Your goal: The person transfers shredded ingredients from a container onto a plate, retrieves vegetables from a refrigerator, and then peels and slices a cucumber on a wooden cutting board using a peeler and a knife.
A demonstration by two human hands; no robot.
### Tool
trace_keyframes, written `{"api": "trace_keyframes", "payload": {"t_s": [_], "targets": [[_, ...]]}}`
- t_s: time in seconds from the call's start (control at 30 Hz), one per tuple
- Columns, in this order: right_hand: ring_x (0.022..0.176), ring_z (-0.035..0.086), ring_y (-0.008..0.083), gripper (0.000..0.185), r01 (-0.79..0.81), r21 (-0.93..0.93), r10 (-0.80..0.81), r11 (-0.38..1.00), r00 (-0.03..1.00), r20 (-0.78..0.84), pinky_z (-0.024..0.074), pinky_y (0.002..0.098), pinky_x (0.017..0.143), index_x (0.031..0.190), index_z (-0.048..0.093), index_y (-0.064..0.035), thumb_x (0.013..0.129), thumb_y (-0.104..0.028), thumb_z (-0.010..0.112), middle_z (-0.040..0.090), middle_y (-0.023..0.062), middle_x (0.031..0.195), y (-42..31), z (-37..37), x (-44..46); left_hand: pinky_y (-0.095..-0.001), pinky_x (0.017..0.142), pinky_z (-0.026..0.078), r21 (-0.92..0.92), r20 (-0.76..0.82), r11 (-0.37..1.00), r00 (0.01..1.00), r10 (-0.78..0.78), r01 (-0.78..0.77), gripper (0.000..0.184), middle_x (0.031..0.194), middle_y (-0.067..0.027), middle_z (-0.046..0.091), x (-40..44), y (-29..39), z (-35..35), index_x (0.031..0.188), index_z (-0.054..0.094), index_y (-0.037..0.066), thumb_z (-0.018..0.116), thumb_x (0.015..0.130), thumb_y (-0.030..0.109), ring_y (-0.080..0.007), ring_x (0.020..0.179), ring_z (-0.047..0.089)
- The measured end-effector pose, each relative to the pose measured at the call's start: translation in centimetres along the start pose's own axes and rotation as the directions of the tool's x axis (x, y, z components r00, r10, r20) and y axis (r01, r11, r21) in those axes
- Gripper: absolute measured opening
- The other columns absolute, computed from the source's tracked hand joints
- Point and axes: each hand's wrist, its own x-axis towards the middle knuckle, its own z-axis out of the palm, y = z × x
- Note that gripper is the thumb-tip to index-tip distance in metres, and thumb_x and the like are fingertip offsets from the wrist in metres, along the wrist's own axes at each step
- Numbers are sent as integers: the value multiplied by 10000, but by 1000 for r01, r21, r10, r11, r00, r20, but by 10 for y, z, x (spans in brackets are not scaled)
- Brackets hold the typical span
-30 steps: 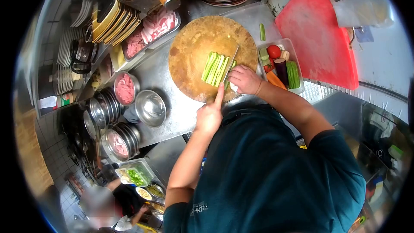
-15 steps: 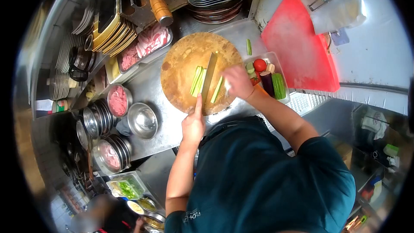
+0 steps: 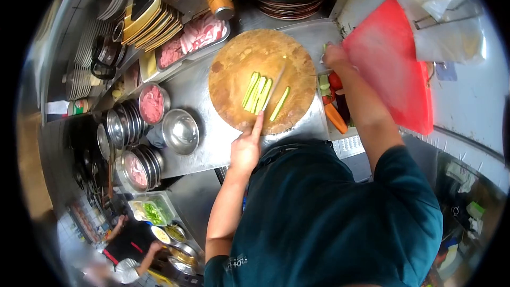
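Observation:
My left hand (image 3: pixel 246 151) grips a knife, its index finger stretched forward at the base of the blade. The narrow-looking knife blade (image 3: pixel 275 86) rests on a round wooden chopping board (image 3: pixel 239 53). Several cucumber sticks (image 3: pixel 257 91) lie side by side left of the blade, and one separate cucumber stick (image 3: pixel 280 104) lies to its right. Beyond the board's right edge, my right hand (image 3: pixel 336 56) has its fingers closed around a small green cucumber piece (image 3: pixel 324 48) on the steel counter; the fingers partly cover it.
Under my right forearm sits a tray with a carrot (image 3: pixel 336 119) and tomato (image 3: pixel 334 81). A red board (image 3: pixel 382 64) leans at the right. Left are an empty steel bowl (image 3: pixel 180 132), bowls of meat (image 3: pixel 152 103) and a meat tray (image 3: pixel 199 37). Another person (image 3: pixel 130 244) works lower left.
My right hand has moved off the chopping board to the cucumber piece at the far right. The blade has turned more edge-on. The whole view has shifted a little.

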Motion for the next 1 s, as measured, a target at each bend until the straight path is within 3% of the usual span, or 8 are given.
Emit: {"api": "trace_keyframes", "payload": {"t_s": [0.17, 0.23, 0.37, 0.6, 0.73, 0.77, 0.87, 1.0], "targets": [[1090, 687, 396, 497, 11, 356, 51, 935, 985, -164, 547, 464, 922, 1316, 594, -38, 862, -203, 712, 703, 244, 1178, 7, -10, -9, -467, 668, 600, 16, 10, 1000, 1000, 8, -8, 894, 950, -192, 672, -13, 0, 4, 1618, 337, 252, 616, 817, -30, -359, 730, 706], [1044, 704, 361, 533, 128, 617, 34, 777, 969, -244, 553, 435, 891, 1348, 588, -44, 852, -168, 737, 712, 231, 1146, 10, -10, -24, -470, 671, 597, -45, -49, 997, 996, -69, 66, 857, 934, -187, 681, -15, -3, 5, 1617, 338, 236, 608, 845, -20, -364, 733, 704], [991, 669, 195, 705, 40, 927, -92, 373, 996, -6, 552, 336, 847, 1455, 500, -59, 817, -73, 800, 703, 129, 1096, -44, -15, -115, -483, 680, 586, -153, -116, 979, 982, -150, 132, 778, 926, -186, 702, -13, -9, 3, 1612, 334, 177, 588, 900, -2, -381, 751, 700], [1138, 670, 380, 728, 157, 824, -322, 544, 946, 32, 539, 434, 951, 1474, 453, -51, 810, -54, 752, 700, 211, 1200, -132, 31, -195, -499, 691, 570, -158, -149, 982, 981, -124, 100, 759, 971, -227, 713, -12, -13, 5, 1615, 316, 139, 579, 919, -11, -414, 772, 696], [1128, 641, 386, 659, 424, 410, -333, 807, 901, -277, 528, 445, 942, 1386, 561, -69, 745, 5, 699, 659, 161, 1222, -119, 9, -217, -496, 681, 571, -153, -154, 985, 983, -103, 79, 807, 969, -225, 710, -13, -13, 3, 1616, 310, 128, 575, 871, -36, -402, 765, 698], [1141, 617, 341, 576, 581, 279, -428, 765, 782, -454, 508, 442, 975, 1273, 645, -75, 704, 10, 687, 639, 125, 1193, -110, 8, -220, -496, 677, 569, -154, -156, 985, 983, -102, 78, 810, 955, -225, 709, -13, -13, 4, 1617, 307, 126, 572, 869, -38, -404, 757, 696], [1152, 591, 312, 487, 852, 115, -753, 510, 507, -420, 464, 445, 1035, 1176, 690, -72, 695, 1, 694, 646, 104, 1131, -96, 7, -219, -497, 673, 563, -155, -128, 983, 985, -117, 97, 798, 929, -229, 710, -12, -13, 4, 1621, 303, 133, 567, 886, -31, -413, 747, 694], [1160, 579, 310, 343, 939, 22, -874, 344, 328, -359, 426, 458, 1072, 1049, 713, -74, 713, -23, 673, 654, 90, 1104, -91, 27, -201, -495, 678, 558, -151, -79, 979, 986, -148, 135, 768, 931, -231, 716, -12, -10, 0, 1620, 314, 154, 569, 915, -15, -419, 757, 697]]}}
